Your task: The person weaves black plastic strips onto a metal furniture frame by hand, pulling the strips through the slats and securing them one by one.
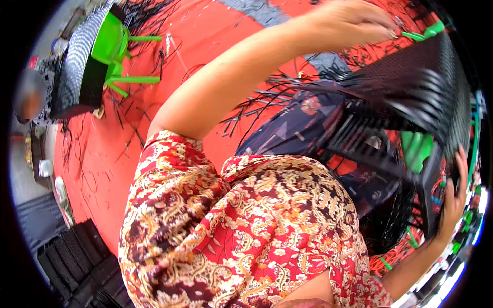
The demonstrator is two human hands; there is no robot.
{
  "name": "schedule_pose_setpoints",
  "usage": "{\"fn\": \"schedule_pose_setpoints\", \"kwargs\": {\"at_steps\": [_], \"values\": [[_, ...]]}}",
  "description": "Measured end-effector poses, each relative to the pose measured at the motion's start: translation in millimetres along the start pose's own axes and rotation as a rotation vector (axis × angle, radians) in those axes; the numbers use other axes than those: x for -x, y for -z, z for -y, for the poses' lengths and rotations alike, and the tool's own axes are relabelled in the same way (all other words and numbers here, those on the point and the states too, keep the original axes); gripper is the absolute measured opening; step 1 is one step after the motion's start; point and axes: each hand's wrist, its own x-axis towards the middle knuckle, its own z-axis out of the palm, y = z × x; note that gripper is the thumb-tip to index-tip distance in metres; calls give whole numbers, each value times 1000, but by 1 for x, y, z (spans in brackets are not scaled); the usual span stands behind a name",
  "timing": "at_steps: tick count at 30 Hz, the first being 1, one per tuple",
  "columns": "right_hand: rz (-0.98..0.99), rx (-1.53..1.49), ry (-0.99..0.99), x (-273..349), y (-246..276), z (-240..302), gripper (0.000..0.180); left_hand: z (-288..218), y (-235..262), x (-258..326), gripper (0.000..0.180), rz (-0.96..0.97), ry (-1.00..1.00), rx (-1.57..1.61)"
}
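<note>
A black woven piece (454, 97) with a dark frame leans against my lap at the right, tilted. Loose black strips (411, 87) hang across it, smeared by motion. My left hand (354, 23) reaches over its far side, blurred, with the fingertips close to a slim green object (423, 33); I cannot make out whether they touch it or hold anything. On the outer right side of the woven piece rests my right hand (453, 203), its fingers stretched out along the surface.
Many cut black strips (257, 105) litter the red floor covering (179, 31). At the far left stand a green chair (110, 43) and another dark woven piece (77, 66), with a person (47, 77) beside them. Black slatted panels (77, 256) lie at the lower left.
</note>
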Motion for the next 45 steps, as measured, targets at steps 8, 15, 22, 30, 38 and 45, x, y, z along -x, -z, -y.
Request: {"fn": "schedule_pose_setpoints", "kwargs": {"at_steps": [8, 15, 22, 30, 38, 45], "values": [[-337, 57, -14, 17, -5, 3, 53, 89, 65, 372, 27, -338, 984, -745], [-327, -18, 54, -5, -66, 26, 52, 67, -64, 496, 26, 262, 1329, -220], [-287, -55, 156, -13, -80, 48, 50, 53, -64, 509, 29, 1, 1458, -432], [-299, -92, 237, -16, -78, 36, 48, -45, -91, 591, 27, 88, 1833, -513], [-325, -54, 204, -8, -52, 23, 47, -48, -106, 615, 26, 34, 1830, -418], [-350, 12, 122, 12, -14, -9, 45, 2, -112, 590, 25, 26, 1676, -339]]}}
